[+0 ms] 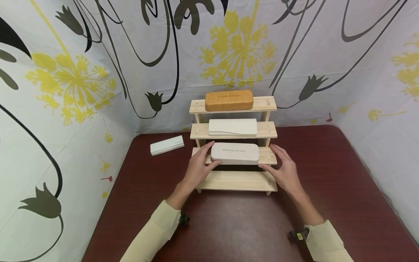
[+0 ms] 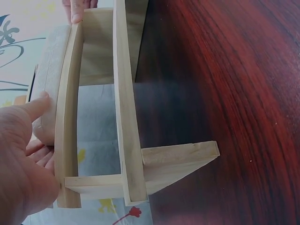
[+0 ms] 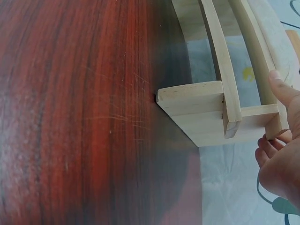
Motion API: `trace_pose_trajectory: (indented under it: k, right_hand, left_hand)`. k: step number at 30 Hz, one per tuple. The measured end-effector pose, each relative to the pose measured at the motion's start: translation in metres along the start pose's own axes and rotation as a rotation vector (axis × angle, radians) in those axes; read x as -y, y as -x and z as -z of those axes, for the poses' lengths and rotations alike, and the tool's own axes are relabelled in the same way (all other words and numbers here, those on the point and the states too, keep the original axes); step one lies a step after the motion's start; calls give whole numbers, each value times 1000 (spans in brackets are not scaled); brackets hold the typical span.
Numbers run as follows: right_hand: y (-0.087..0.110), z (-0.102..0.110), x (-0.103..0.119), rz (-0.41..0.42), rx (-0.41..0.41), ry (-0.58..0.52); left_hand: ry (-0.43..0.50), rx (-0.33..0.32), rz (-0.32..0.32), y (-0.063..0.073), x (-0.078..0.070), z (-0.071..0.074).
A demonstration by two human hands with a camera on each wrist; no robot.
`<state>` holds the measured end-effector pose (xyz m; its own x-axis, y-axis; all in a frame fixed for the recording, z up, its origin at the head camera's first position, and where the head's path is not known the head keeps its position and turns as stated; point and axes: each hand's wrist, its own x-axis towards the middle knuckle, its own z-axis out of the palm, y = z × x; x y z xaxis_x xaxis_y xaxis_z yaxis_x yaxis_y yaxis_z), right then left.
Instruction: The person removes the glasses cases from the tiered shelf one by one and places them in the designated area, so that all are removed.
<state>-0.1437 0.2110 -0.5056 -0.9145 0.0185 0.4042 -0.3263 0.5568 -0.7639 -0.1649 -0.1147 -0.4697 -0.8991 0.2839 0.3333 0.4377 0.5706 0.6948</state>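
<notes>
We log an off-white, rounded oblong case (image 1: 234,157) lying crosswise: nearer left hand (image 1: 198,166) pinches its end; half-open right hand (image 1: 286,173) spans the pale wooden shelf (image 1: 267,159) end, grip unclear.

Off-white case (image 1: 234,156) with grey lettering (image 1: 234,150); orange-tan case (image 1: 229,102); pale wooden shelf (image 1: 239,180); dark red-brown surface (image 1: 229,222) with streaked grain; white backdrop (image 1: 190,72) patterned with yellow and grey-green flowers (image 1: 241,49).

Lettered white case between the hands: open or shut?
Shut. The white case shows its lettered top lying flat, with no visible gap along its side.
</notes>
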Motion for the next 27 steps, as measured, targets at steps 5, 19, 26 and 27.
trace_pose_trajectory:
  k: [5,19,26,27]
  right_hand:
    - [0,1,1,0,2,0]
    - [0,0,0,12,-1,-3]
    - [0,0,-1,26,-4,3]
    - [0,0,-1,26,-4,3]
  left_hand:
    - [0,-4,-7,0,0,0]
    - [34,-33,-55,0,2,-2]
    - [-1,-41,-61,0,3,-4]
    - [-3,-39,-57,0,3,-4]
